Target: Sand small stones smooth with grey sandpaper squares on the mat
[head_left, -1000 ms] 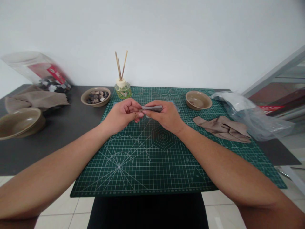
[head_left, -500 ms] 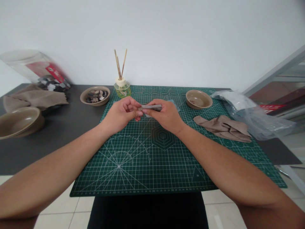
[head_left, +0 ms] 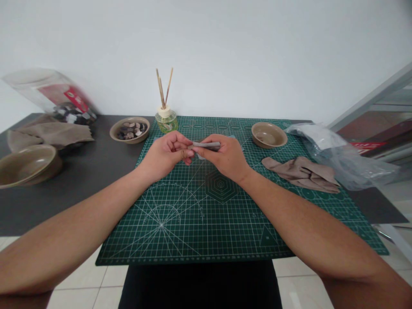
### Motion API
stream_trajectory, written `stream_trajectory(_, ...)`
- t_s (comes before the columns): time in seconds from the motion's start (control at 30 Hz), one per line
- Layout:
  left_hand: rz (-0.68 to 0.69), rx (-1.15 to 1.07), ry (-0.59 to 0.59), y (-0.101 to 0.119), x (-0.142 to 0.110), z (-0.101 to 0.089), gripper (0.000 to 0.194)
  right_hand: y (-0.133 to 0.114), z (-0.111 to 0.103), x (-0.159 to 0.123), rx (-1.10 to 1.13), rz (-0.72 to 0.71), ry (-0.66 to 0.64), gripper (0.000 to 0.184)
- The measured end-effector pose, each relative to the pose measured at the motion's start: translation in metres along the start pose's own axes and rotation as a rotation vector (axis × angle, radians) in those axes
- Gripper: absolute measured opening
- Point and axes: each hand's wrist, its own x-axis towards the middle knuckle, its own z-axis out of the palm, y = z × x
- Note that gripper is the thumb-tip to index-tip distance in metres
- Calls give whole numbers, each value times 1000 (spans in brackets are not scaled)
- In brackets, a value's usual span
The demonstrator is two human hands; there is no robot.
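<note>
My right hand point(head_left: 225, 155) is closed around a folded grey strip point(head_left: 209, 145), which looks like sandpaper; its end points left toward my other hand. My left hand point(head_left: 167, 153) pinches a small brownish piece point(head_left: 190, 147) between thumb and forefinger, mostly hidden by the fingers. The strip's tip meets or nearly meets this piece. Both hands are close together above the far half of a green cutting mat point(head_left: 180, 240). Under them, a bluish flat item shows only in part.
Left of the mat are a bowl of small dark pieces point(head_left: 130, 139), another bowl point(head_left: 53, 165), a brown cloth point(head_left: 64, 133) and a clear bag point(head_left: 48, 92). A reed diffuser point(head_left: 166, 120) stands behind. On the right lie a bowl point(head_left: 273, 140), a cloth point(head_left: 302, 174) and a plastic bag point(head_left: 347, 159).
The hands keep nearly the same pose and hold, with at most a slight shift of the grey strip. The whole view has moved very slightly.
</note>
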Motion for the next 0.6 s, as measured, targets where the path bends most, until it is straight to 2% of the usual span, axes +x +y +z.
stream_trajectory(0.37,-45,-70,-29,-1,1,0,42,2,-1,2,8,-31,-51,48)
stream_trajectory(0.6,-17,-33,-12,1,0,1,40,-3,-1,-1,-58,-39,12,41)
